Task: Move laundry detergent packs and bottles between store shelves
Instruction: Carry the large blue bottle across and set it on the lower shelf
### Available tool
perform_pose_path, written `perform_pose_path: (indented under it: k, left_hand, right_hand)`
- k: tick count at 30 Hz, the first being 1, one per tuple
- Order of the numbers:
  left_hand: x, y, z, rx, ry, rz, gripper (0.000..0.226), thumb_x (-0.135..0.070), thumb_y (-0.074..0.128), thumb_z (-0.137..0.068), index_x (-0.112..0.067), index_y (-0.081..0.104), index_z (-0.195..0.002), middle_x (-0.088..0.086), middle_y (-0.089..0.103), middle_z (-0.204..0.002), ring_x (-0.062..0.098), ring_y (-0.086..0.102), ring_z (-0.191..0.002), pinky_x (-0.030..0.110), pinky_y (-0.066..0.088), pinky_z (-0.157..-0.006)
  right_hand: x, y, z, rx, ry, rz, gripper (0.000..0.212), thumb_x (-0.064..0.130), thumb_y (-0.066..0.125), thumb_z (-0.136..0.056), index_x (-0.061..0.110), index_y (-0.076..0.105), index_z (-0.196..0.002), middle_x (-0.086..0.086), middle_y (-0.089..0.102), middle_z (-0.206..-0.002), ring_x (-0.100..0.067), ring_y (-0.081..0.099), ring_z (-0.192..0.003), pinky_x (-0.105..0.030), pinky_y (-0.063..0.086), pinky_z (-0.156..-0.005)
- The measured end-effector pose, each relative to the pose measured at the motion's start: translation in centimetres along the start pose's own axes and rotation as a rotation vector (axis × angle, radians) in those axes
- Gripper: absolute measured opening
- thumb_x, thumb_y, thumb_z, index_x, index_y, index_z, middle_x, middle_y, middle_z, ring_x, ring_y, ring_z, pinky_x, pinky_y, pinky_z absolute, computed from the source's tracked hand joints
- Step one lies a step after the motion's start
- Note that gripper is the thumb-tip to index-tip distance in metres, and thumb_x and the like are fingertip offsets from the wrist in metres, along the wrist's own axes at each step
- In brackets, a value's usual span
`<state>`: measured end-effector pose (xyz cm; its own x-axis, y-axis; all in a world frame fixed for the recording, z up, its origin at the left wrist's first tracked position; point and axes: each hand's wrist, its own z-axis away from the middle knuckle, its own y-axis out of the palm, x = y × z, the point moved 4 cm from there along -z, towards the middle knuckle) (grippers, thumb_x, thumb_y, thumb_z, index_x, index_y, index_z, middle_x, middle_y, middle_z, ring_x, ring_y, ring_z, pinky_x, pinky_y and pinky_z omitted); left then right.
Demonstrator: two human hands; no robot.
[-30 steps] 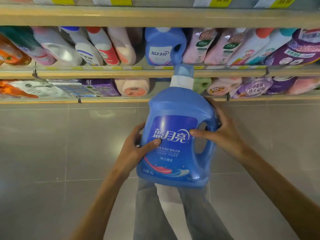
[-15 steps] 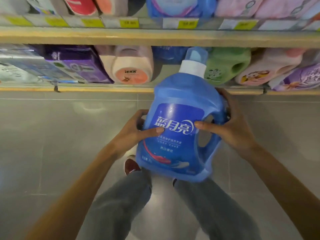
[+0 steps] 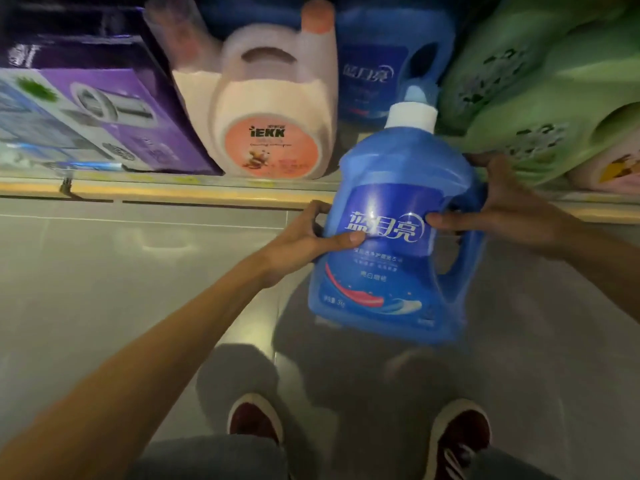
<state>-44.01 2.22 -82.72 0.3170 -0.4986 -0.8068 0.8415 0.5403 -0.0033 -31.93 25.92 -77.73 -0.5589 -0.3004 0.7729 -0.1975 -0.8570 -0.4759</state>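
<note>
Hands: my left hand (image 3: 304, 233) and right hand (image 3: 512, 206) both grip the blue detergent bottle (image 3: 391, 244).
Risk: I think it may bump the green bottles (image 3: 540, 98).
Cause: tight gap on the shelf (image 3: 173, 191).

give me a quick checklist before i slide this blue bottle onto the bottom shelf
1. Left hand grips the blue bottle on its side: ok.
2. Right hand holds the handle side: ok.
3. White cap in place: ok.
4. Gap between the pink jug and the green jugs: a second blue bottle stands at the back. Enough room in front of it: cannot tell.
5. Bottle past the shelf edge: not ok, only the cap end overlaps the shelf.
6. Bottle upright: not ok, slightly tilted.
</note>
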Motion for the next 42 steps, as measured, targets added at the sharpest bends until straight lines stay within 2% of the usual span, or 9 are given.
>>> perform_pose_path:
  k: [3, 6, 9, 13, 20, 25, 30, 37, 42]
  left_hand:
    - [1.2, -0.8, -2.9, -0.013, 0.051, -0.031, 0.076, -0.046, 0.081, -0.068, -0.022, 0.046, -0.13, 0.002, 0.072, -0.118, 0.017, 0.075, -0.098, 0.036, 0.063, -0.083]
    - [1.7, -1.3, -4.7, -0.029, 0.072, -0.046, 0.075, -0.05, 0.079, -0.068, -0.023, 0.046, -0.131, 0.001, 0.075, -0.113, 0.017, 0.076, -0.097, 0.033, 0.062, -0.079]
    - [2.7, -1.0, -5.3, -0.076, 0.076, 0.002, 0.07, -0.049, 0.076, -0.07, -0.021, 0.05, -0.128, -0.003, 0.077, -0.108, 0.013, 0.076, -0.092, 0.024, 0.058, -0.067]
    - [2.9, -0.5, -5.7, -0.1, 0.068, 0.077, 0.069, -0.05, 0.082, -0.071, -0.022, 0.056, -0.129, -0.005, 0.077, -0.109, 0.015, 0.076, -0.094, 0.031, 0.054, -0.077]
    - [0.9, -0.4, -6.4, -0.068, 0.153, 0.113, 0.053, -0.04, 0.073, -0.082, -0.029, 0.055, -0.13, -0.003, 0.078, -0.109, 0.018, 0.076, -0.095, 0.03, 0.061, -0.072]
    - [-1.1, -0.8, -7.9, -0.047, 0.214, 0.112, 0.082, -0.043, 0.088, -0.061, -0.023, 0.051, -0.131, 0.001, 0.075, -0.118, 0.022, 0.074, -0.105, 0.041, 0.06, -0.085]
    - [-3.8, -0.6, -9.4, -0.168, 0.317, 0.051, 0.088, -0.034, 0.094, -0.051, -0.016, 0.052, -0.126, 0.007, 0.071, -0.121, 0.025, 0.074, -0.104, 0.045, 0.061, -0.087]
    - [-7.5, -0.1, -10.0, -0.27, 0.476, -0.045, 0.077, -0.012, 0.092, -0.06, -0.012, 0.049, -0.125, 0.006, 0.069, -0.118, 0.019, 0.069, -0.11, 0.035, 0.062, -0.085]
    - [-9.1, 0.4, -10.3, -0.341, 0.557, -0.066, 0.077, 0.01, 0.085, -0.066, -0.007, 0.044, -0.129, 0.006, 0.065, -0.117, 0.002, 0.069, -0.098, 0.019, 0.059, -0.074]
  right_hand:
    - [-2.0, 0.9, -3.3, 0.001, -0.059, -0.01, 0.099, 0.037, 0.086, -0.057, 0.018, 0.029, -0.136, 0.017, 0.061, -0.113, 0.013, 0.062, -0.088, -0.017, 0.054, -0.074]
    - [-3.1, 1.5, -5.5, -0.012, -0.136, 0.019, 0.105, 0.051, 0.09, -0.054, 0.018, 0.034, -0.136, 0.007, 0.061, -0.126, 0.004, 0.064, -0.103, -0.027, 0.058, -0.086]
    - [-3.0, 1.9, -6.2, -0.006, -0.152, 0.006, 0.099, 0.054, 0.083, -0.047, 0.027, 0.034, -0.128, 0.006, 0.056, -0.126, 0.002, 0.063, -0.091, -0.024, 0.059, -0.07]
    - [-2.7, 1.6, -6.8, -0.015, -0.132, -0.064, 0.089, 0.048, 0.084, -0.05, 0.033, 0.043, -0.127, 0.004, 0.064, -0.12, -0.004, 0.066, -0.086, -0.034, 0.06, -0.073]
    - [-1.6, -0.6, -8.0, -0.129, -0.205, -0.029, 0.089, 0.036, 0.093, -0.059, 0.032, 0.05, -0.137, 0.019, 0.062, -0.122, 0.009, 0.061, -0.102, -0.014, 0.052, -0.086]
    - [0.1, -3.1, -8.3, -0.231, -0.272, -0.007, 0.091, 0.033, 0.094, -0.059, 0.027, 0.05, -0.138, 0.015, 0.059, -0.126, 0.001, 0.057, -0.11, -0.007, 0.044, -0.088]
    - [1.0, -5.2, -8.7, -0.321, -0.37, -0.003, 0.098, 0.036, 0.097, -0.053, 0.022, 0.048, -0.136, 0.009, 0.06, -0.125, -0.006, 0.059, -0.116, -0.029, 0.046, -0.106]
    - [2.0, -6.9, -7.6, -0.403, -0.582, -0.008, 0.1, 0.02, 0.096, -0.058, 0.007, 0.037, -0.137, 0.001, 0.051, -0.13, -0.005, 0.053, -0.116, -0.018, 0.043, -0.101]
    - [2.9, -7.4, -7.2, -0.461, -0.634, 0.07, 0.1, 0.026, 0.094, -0.06, 0.014, 0.033, -0.138, 0.001, 0.049, -0.136, -0.013, 0.053, -0.122, -0.03, 0.045, -0.104]
